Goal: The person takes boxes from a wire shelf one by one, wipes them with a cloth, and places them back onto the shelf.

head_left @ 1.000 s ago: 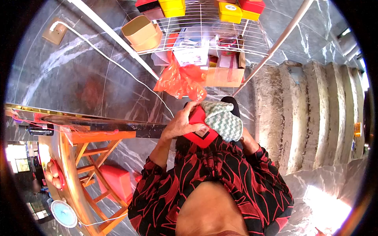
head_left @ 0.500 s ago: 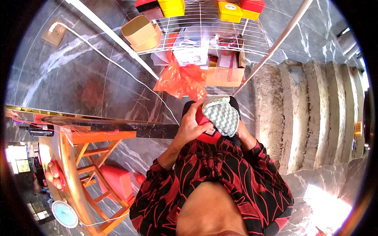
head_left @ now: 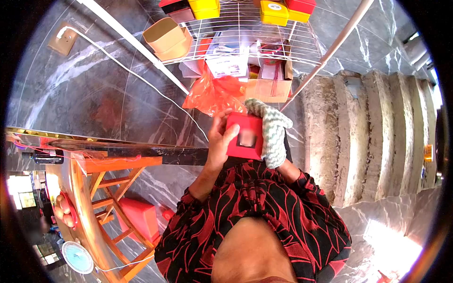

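Observation:
A red box [head_left: 245, 123] with a dark-edged label on its face is held in front of my body, just below the wire rack. My left hand [head_left: 220, 141] grips its left side, the thumb lying on the face. A green and white knitted cloth [head_left: 274, 134] covers my right hand [head_left: 272, 141] like a mitt, and it presses against the box's right side. Under the cloth the right fingers are hidden; only the wrist shows bare.
A wire rack [head_left: 238, 21] ahead holds yellow boxes [head_left: 274, 13], a tan bin [head_left: 165, 37], a cardboard box [head_left: 268, 90] and an orange plastic bag [head_left: 212, 93]. Concrete steps [head_left: 349, 141] rise at right. A wooden stool [head_left: 113, 164] and a fan [head_left: 77, 257] are at left.
The red box has turned upright, so its labelled face shows more fully. The cloth-covered hand has moved from over the box to its right side.

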The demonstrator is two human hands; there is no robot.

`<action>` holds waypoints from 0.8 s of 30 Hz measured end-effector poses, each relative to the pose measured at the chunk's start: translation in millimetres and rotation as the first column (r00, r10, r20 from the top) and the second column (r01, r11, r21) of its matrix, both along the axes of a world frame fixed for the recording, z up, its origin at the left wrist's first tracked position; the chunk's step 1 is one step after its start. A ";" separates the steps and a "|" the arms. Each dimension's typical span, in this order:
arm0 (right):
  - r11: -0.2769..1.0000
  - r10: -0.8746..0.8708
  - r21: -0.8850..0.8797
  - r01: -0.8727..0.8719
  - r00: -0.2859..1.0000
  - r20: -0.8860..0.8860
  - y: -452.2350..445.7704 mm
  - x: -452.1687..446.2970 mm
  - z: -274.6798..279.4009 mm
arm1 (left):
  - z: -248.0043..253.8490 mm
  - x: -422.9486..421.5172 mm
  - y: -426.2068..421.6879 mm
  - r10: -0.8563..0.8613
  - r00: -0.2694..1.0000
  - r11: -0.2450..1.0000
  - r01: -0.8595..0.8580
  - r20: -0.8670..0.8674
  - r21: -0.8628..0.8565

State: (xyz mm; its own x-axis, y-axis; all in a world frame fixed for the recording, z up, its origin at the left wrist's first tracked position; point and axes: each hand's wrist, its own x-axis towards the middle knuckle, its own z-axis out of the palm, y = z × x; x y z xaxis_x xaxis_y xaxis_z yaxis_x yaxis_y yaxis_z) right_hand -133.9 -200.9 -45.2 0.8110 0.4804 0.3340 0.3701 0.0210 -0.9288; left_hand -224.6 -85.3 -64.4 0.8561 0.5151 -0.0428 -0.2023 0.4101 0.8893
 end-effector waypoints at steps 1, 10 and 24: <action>0.992 0.005 -0.120 0.026 0.969 0.248 0.9 2.7 -1.4 | -2.6 2.1 3.2 -0.023 0.999 0.997 0.025 0.022 -0.079; 0.981 0.129 0.152 -0.121 0.991 -0.046 -10.6 -5.9 -8.9 | 3.7 -0.8 4.2 -0.190 0.980 0.980 0.193 0.057 -0.050; 0.983 0.141 -0.163 -0.090 0.932 0.334 -36.5 32.1 -36.7 | 2.0 -7.3 -10.3 -0.220 0.975 0.957 0.218 -0.007 0.194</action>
